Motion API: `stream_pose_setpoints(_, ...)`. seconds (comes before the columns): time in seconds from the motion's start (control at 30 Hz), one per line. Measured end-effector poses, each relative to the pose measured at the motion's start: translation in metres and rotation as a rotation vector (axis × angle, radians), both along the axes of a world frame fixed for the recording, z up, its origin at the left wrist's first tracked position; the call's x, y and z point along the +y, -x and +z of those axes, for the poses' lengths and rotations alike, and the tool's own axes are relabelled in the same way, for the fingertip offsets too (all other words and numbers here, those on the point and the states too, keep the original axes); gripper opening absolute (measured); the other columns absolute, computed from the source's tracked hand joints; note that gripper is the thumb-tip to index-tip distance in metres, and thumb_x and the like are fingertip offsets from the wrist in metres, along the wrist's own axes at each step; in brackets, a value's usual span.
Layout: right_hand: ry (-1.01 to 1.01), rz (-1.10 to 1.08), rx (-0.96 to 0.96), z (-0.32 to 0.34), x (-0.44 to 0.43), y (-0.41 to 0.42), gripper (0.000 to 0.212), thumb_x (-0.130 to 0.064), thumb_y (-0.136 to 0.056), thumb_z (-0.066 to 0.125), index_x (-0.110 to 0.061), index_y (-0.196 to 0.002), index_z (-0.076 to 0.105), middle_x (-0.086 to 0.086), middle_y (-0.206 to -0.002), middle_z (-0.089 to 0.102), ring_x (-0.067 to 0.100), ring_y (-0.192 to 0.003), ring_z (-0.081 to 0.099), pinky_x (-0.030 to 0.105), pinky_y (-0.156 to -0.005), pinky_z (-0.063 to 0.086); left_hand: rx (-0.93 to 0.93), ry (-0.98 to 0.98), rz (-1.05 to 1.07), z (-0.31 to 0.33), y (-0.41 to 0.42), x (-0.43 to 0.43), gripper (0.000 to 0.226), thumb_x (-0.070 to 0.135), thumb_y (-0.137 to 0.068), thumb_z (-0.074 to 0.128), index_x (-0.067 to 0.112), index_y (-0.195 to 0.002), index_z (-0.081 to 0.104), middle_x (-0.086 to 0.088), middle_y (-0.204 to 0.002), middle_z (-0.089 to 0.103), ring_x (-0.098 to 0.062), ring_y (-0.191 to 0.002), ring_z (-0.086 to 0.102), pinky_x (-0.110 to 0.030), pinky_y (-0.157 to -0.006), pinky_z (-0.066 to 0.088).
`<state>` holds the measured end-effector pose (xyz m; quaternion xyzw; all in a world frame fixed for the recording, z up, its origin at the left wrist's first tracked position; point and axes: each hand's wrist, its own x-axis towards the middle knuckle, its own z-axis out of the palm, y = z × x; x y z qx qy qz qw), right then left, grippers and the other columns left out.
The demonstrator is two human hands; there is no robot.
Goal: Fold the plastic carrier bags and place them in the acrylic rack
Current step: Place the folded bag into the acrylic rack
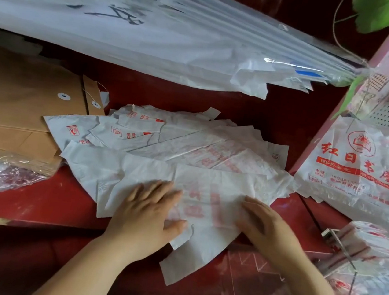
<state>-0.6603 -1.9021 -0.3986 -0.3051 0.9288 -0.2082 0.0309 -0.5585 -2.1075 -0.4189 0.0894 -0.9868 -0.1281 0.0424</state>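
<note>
Pressing flat on the top carrier bag (210,193) with left hand (146,212) and right hand (264,227), fingers straight, gripping nothing. Lying on red counter (59,202), acrylic rack (332,235) just off right.

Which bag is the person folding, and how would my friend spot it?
Look at the red counter, at the pile of white bags with red print in its middle. The bag being folded is the nearest one, hanging partly over the front edge. Only it has the left hand and the right hand resting on it.
</note>
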Motion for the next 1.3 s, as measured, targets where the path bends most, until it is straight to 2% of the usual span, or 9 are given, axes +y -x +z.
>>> stream_pose_setpoints(0.17,0.211,0.044,-0.184,0.007,0.035,0.005,0.054,-0.004,-0.077,0.066,-0.048,-0.102,0.047,-0.033,-0.107,0.045,-0.019,-0.082,0.052,0.0,-0.07,0.039,0.115,-0.166,-0.013,0.009,-0.006,-0.005,0.079,0.054,-0.063,0.023,0.036,-0.14,0.029,0.021,-0.146,0.023,0.003,-0.134,0.014,-0.009,-0.102,0.004)
stream_pose_setpoints(0.33,0.281,-0.063,-0.006,-0.01,0.036,0.011,0.042,0.008,-0.078,0.058,-0.026,-0.101,0.065,-0.025,-0.102,0.057,-0.01,-0.068,0.058,0.002,-0.06,0.041,0.177,-0.277,-0.007,0.013,-0.019,-0.027,0.053,0.009,-0.084,0.051,0.035,-0.13,0.046,0.03,-0.119,0.034,0.013,-0.11,0.03,0.013,-0.077,0.014)
stream_pose_setpoints(0.4,0.348,-0.124,0.091,-0.017,0.037,0.014,0.029,0.007,-0.079,0.061,-0.016,-0.096,0.07,-0.02,-0.099,0.06,0.0,-0.087,0.059,-0.004,-0.071,0.038,0.213,-0.284,0.042,0.011,-0.024,-0.036,0.047,0.004,-0.083,0.053,0.03,-0.122,0.055,0.028,-0.113,0.045,0.007,-0.108,0.042,0.01,-0.075,0.022)
stream_pose_setpoints(0.6,0.488,-0.157,0.018,-0.011,0.038,0.006,0.029,0.0,-0.084,0.06,-0.028,-0.083,0.065,-0.021,-0.083,0.063,-0.018,-0.074,0.056,0.001,-0.062,0.041,0.261,-0.32,0.116,0.009,-0.036,-0.053,0.031,0.006,-0.083,0.059,0.027,-0.105,0.065,0.038,-0.093,0.044,0.003,-0.099,0.047,0.007,-0.073,0.029)
stream_pose_setpoints(0.73,0.447,-0.065,-0.079,-0.007,0.041,0.001,0.031,-0.008,-0.075,0.072,-0.034,-0.089,0.062,-0.02,-0.089,0.066,-0.007,-0.088,0.057,0.007,-0.074,0.041,0.311,-0.328,0.133,0.01,-0.042,-0.056,0.018,0.015,-0.087,0.059,0.025,-0.097,0.07,0.028,-0.09,0.055,0.001,-0.095,0.051,0.002,-0.071,0.031)
stream_pose_setpoints(0.87,0.267,-0.021,0.015,-0.008,0.04,-0.002,0.041,-0.017,-0.068,0.08,-0.037,-0.096,0.057,-0.028,-0.096,0.054,-0.002,-0.095,0.049,0.019,-0.091,0.036,0.379,-0.494,0.175,0.017,-0.054,-0.055,0.044,0.008,-0.082,0.064,0.044,-0.057,0.063,0.023,-0.061,0.062,0.018,-0.074,0.054,0.002,-0.065,0.035)
stream_pose_setpoints(1.0,0.396,-0.055,0.0,-0.009,0.042,-0.004,0.036,-0.004,-0.079,0.068,-0.039,-0.078,0.059,-0.024,-0.084,0.063,-0.004,-0.089,0.055,-0.001,-0.077,0.037,0.447,-0.585,0.256,0.017,-0.057,-0.058,0.029,0.012,-0.082,0.064,0.029,-0.059,0.067,0.002,-0.072,0.067,-0.002,-0.063,0.056,-0.005,-0.056,0.035)
stream_pose_setpoints(1.13,0.486,-0.13,-0.039,-0.009,0.036,-0.006,0.03,-0.003,-0.087,0.057,-0.026,-0.069,0.057,-0.007,-0.07,0.059,-0.003,-0.064,0.054,0.007,-0.057,0.039,0.554,-0.561,0.386,0.012,-0.053,-0.056,0.022,0.015,-0.086,0.059,0.004,-0.067,0.06,-0.028,-0.065,0.056,-0.021,-0.058,0.043,-0.018,-0.049,0.028)
stream_pose_setpoints(1.3,0.505,-0.194,0.145,-0.015,0.021,-0.001,0.034,-0.021,-0.085,0.049,-0.028,-0.055,0.036,-0.006,-0.046,0.039,0.007,-0.047,0.036,0.028,-0.056,0.026,0.58,-0.417,0.52,0.01,-0.043,-0.042,0.038,0.021,-0.089,0.055,0.02,-0.057,0.036,0.003,-0.044,0.034,-0.025,-0.051,0.036,-0.034,-0.05,0.024)
